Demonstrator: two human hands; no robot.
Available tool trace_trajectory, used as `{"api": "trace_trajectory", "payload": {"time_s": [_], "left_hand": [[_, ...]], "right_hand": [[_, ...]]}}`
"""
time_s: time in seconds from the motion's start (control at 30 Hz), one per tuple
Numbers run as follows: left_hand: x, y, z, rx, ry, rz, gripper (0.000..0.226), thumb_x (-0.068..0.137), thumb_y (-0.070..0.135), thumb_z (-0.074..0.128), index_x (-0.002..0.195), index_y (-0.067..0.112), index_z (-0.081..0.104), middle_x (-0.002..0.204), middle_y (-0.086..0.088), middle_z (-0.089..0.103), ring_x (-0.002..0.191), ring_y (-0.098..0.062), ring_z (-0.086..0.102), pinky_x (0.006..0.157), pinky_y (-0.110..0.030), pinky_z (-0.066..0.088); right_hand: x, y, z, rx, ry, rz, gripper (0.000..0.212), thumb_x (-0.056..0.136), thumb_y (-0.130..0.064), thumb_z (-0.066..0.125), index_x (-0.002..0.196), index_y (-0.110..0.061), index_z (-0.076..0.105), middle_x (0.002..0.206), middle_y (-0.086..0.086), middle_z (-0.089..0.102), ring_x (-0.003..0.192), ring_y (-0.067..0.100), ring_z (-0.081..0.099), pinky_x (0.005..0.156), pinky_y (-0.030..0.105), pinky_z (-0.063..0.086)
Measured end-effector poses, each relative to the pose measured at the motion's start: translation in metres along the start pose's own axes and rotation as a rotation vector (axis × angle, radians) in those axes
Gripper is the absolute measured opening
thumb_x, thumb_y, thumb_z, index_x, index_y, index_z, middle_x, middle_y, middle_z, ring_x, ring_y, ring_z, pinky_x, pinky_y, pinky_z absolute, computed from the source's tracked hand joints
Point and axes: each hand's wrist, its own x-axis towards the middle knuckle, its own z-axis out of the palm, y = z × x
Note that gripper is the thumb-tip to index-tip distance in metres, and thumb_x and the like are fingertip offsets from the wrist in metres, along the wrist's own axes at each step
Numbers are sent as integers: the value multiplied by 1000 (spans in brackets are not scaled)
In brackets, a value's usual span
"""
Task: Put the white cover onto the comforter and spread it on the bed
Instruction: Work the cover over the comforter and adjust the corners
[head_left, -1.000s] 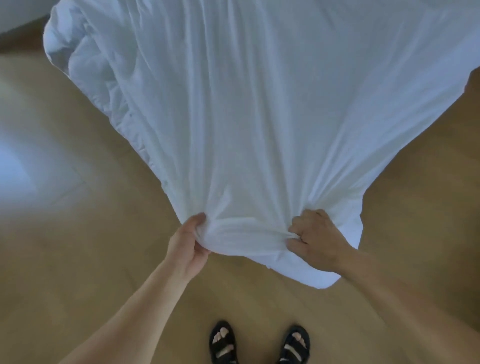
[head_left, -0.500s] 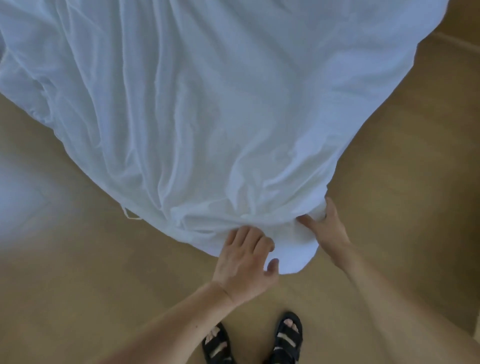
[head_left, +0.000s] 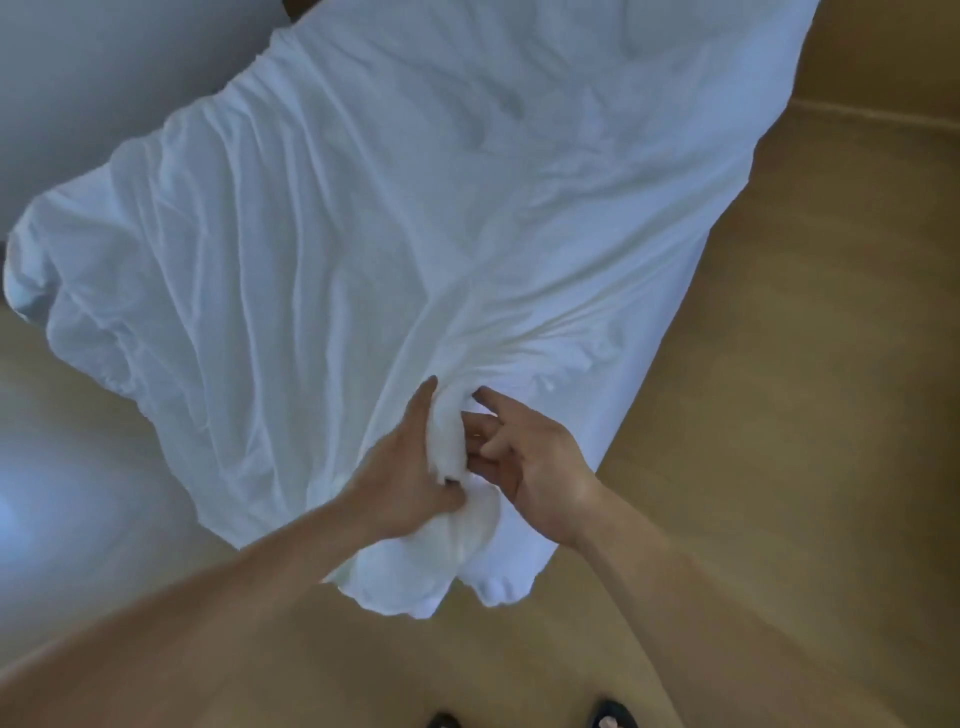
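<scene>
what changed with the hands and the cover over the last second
Both hands gripped the near edge of the white cover well apart; they have come together at its middle. The left hand now grips a bunched fold; the right hand has let go of its side, and its spread fingers touch that fold. The cover still stretches away over the wooden floor.
</scene>
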Motion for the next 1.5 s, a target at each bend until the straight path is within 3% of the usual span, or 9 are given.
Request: {"api": "trace_trajectory", "payload": {"time_s": [0.07, 0.13, 0.23, 0.47, 0.67, 0.83, 1.03, 1.27, 1.5], "left_hand": [[25, -15, -38, 8, 67, -27, 91, 73, 8, 78, 149, 25, 33, 121, 7, 56, 116, -24, 58, 78, -23, 38], [51, -28, -74, 44, 93, -27, 76, 74, 2, 76, 141, 21, 46, 119, 2, 60, 110, -21, 59, 75, -19, 35], [88, -50, -115, 102, 109, -23, 67, 81, 4, 72, 142, 17, 47, 131, -7, 60, 113, -22, 57, 82, -23, 36], [171, -123, -174, 158, 192, 37, 37, 91, 12, 61, 126, 7, 53, 121, -10, 62, 106, -29, 58, 80, -28, 36], [243, -180, -246, 114, 205, 97, 41, 90, 19, 66, 128, 10, 51, 122, -8, 61, 96, -19, 50, 81, -30, 38], [294, -208, -300, 158, 201, 112, 44, 91, 15, 65, 130, 5, 49, 125, -15, 60, 102, -30, 55, 82, -31, 37], [349, -222, -334, 213, 242, 82, 46, 90, 13, 65, 131, 1, 46, 120, -22, 60, 105, -39, 57, 81, -35, 40], [444, -230, -384, 315, 278, 97, 46, 90, 11, 63, 131, 1, 44, 116, -29, 60, 102, -47, 57, 82, -46, 46], [520, -257, -438, 334, 349, 93, 45, 89, 7, 64, 130, -2, 45, 117, -33, 59, 105, -51, 55, 84, -47, 43]], "right_hand": [[11, -12, 6, -133, 16, -34, 60, 77, 5, 48, 132, -21, 51, 121, 3, 71, 117, 17, 63, 103, 32, 47], [27, -14, 2, -387, 234, -123, 52, 88, 6, 49, 132, -21, 54, 119, -1, 69, 117, 12, 61, 97, 20, 47], [59, 0, -7, -700, 560, -126, 49, 94, -11, 58, 141, -20, 46, 130, -5, 58, 122, 14, 55, 96, 25, 45], [166, 9, 10, -954, 659, -108, 69, 95, -36, 62, 154, -29, 26, 152, -5, 38, 135, 15, 43, 104, 36, 41], [257, -5, 54, -1098, 858, -322, 75, 94, -36, 63, 155, -36, 21, 156, -4, 29, 141, 19, 32, 108, 42, 39], [317, -23, 79, -1119, 973, -390, 82, 90, -28, 67, 156, -21, 19, 148, -3, 44, 137, 21, 40, 114, 44, 32], [361, -36, 73, -1275, 1084, -270, 65, 91, -41, 63, 148, -20, 40, 152, 2, 35, 140, 24, 30, 111, 43, 28], [423, -82, 55, -1419, 1206, -349, 53, 88, -40, 65, 136, -18, 55, 135, 4, 56, 129, 28, 47, 107, 45, 35], [497, -117, 66, -1566, 1098, -236, 64, 81, -42, 72, 138, -19, 53, 131, 3, 58, 124, 29, 50, 100, 46, 40]]}}
